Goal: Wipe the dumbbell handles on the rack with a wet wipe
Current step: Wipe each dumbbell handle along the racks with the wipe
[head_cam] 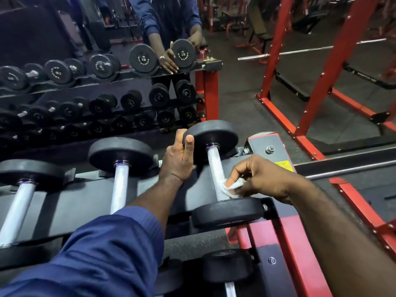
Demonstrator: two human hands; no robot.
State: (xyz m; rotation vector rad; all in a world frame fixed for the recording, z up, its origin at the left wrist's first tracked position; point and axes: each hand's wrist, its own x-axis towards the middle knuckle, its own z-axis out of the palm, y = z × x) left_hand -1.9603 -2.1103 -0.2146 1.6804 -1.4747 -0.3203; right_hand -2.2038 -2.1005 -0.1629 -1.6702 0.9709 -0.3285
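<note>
Three dumbbells lie side by side on the top shelf of the rack [260,144], each with a silver knurled handle and black round heads. The rightmost dumbbell's handle [214,166] runs from its far head [216,135] to its near head [227,212]. My left hand [179,159] grips the left edge of the far head, thumb up against its face. My right hand [259,179] pinches a white wet wipe [232,186] and presses it on the lower end of that handle. The middle dumbbell handle [120,185] and the left dumbbell handle [18,211] lie untouched.
A mirror [85,71] behind the rack reflects the dumbbell rows and a person's hands. A lower shelf holds another dumbbell [227,266]. A red power rack [334,67] with a barbell [300,51] stands on the dark floor at the right.
</note>
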